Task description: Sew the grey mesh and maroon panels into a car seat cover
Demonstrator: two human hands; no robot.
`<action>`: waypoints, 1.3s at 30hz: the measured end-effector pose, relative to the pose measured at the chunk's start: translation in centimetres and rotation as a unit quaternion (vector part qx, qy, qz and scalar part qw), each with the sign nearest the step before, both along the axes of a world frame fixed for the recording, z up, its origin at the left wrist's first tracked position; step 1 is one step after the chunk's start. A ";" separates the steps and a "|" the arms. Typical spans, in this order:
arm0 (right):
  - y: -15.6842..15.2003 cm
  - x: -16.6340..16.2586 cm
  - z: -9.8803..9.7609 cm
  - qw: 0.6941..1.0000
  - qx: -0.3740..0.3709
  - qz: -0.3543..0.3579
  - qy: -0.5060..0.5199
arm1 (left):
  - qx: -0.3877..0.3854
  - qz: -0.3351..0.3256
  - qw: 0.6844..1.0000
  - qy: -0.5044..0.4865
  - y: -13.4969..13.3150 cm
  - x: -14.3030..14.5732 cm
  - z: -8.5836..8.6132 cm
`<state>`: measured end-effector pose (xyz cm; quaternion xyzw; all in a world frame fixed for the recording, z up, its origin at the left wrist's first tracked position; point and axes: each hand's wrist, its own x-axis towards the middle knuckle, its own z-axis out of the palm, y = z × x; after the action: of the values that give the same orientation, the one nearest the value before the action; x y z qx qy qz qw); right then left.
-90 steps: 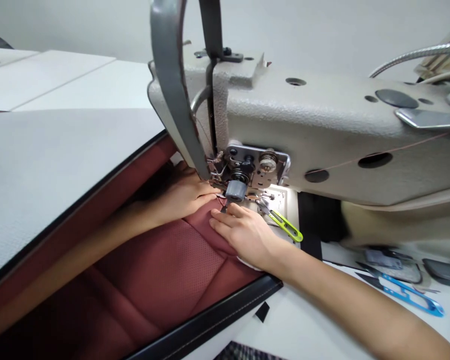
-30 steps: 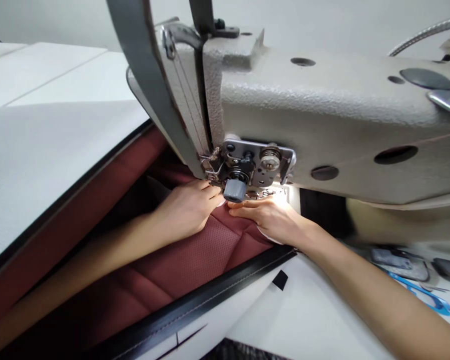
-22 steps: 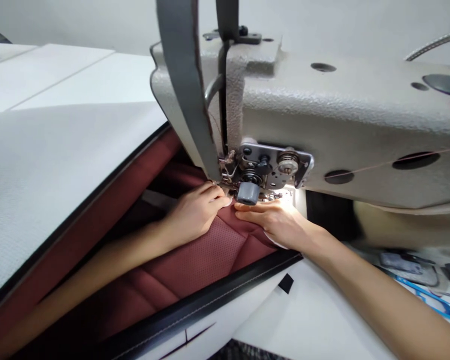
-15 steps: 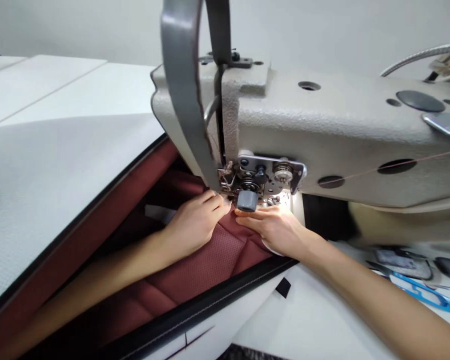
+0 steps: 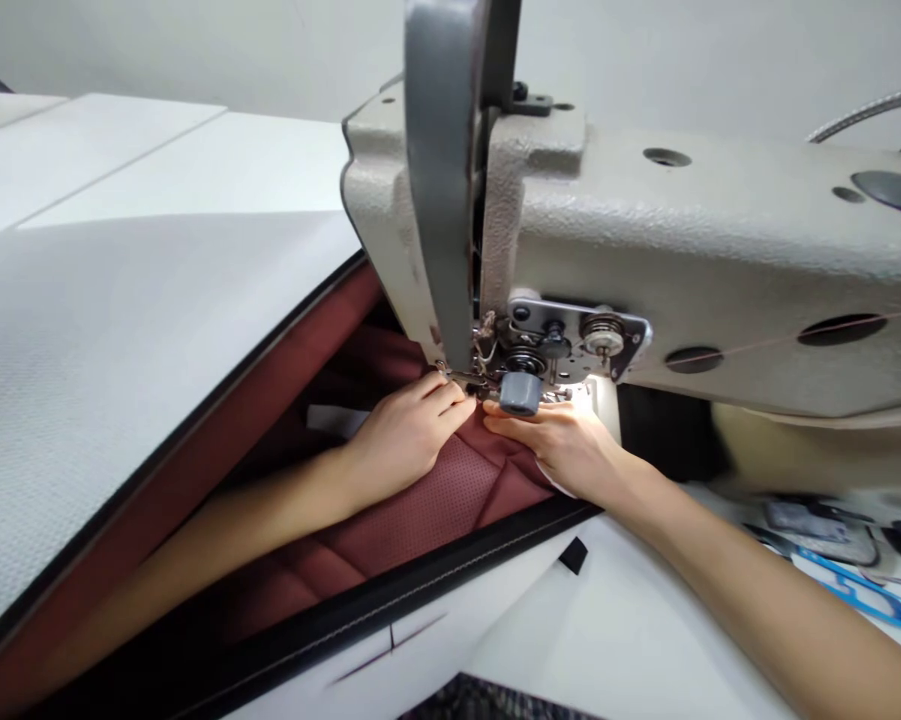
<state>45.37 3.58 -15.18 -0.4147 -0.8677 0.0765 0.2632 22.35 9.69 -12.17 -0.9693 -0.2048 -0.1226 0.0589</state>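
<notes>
A dark red perforated leather cover (image 5: 427,500) with black piping lies under the head of a beige industrial sewing machine (image 5: 645,250). My left hand (image 5: 409,435) rests on the red leather just left of the needle area, fingers curled and pinching the material. My right hand (image 5: 562,440) lies flat on the leather to the right, fingers extended toward the grey knob (image 5: 519,392) and presser foot. A grey strap (image 5: 442,180) hangs down in front of the machine head and hides the needle.
A white fabric panel (image 5: 120,330) with a black edge covers the left side. Blue thread snips (image 5: 862,590) and small dark items lie on the white table (image 5: 630,640) at the right. A flexible metal lamp arm (image 5: 862,105) curves at the top right.
The green snips by my right hand three seconds ago are out of sight. Both hands have closed in under the machine head, and the red cover has shifted further under it.
</notes>
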 end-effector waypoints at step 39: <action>-1.8 -5.1 2.4 0.958 -0.131 -0.186 -0.176 | -0.039 0.034 0.998 -0.035 0.6 -0.4 -0.6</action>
<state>40.23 1.73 -12.83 -0.6065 -0.7903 0.0646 0.0590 21.96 10.28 -12.79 -0.9584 -0.2443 -0.1467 0.0183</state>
